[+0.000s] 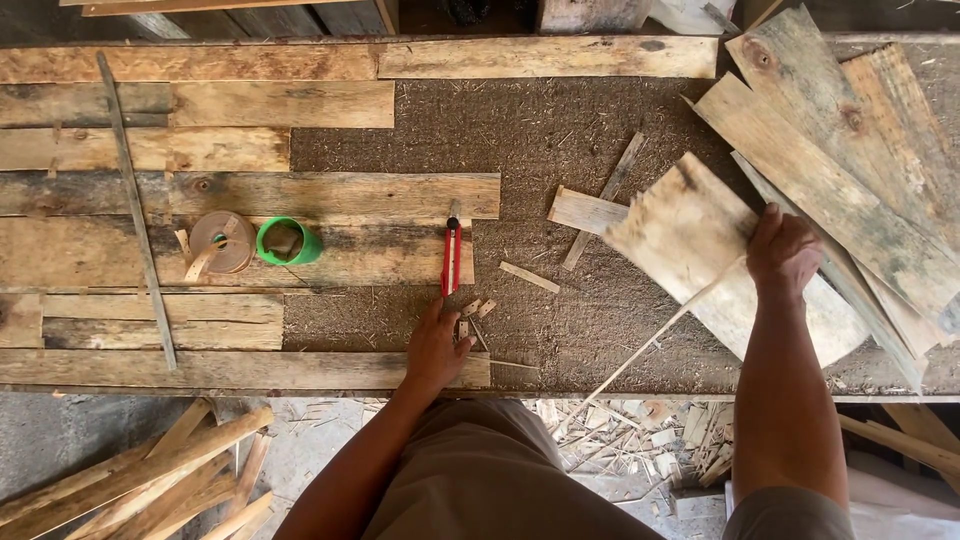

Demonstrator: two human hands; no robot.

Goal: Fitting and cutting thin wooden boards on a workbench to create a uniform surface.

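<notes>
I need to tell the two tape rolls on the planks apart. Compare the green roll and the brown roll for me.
The green roll is bright green and the smaller one; the brown roll is tan and wider across. The green roll's core shows the plank through it; the brown roll has a loose strip of tape trailing from it, while the green roll shows none. Both are round, lie side by side on the same weathered plank, and neither hand touches them.

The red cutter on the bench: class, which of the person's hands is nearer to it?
Left. The left hand rests on the bench just below the red cutter, not touching it. The right hand is far off to the right, on a board.
</notes>
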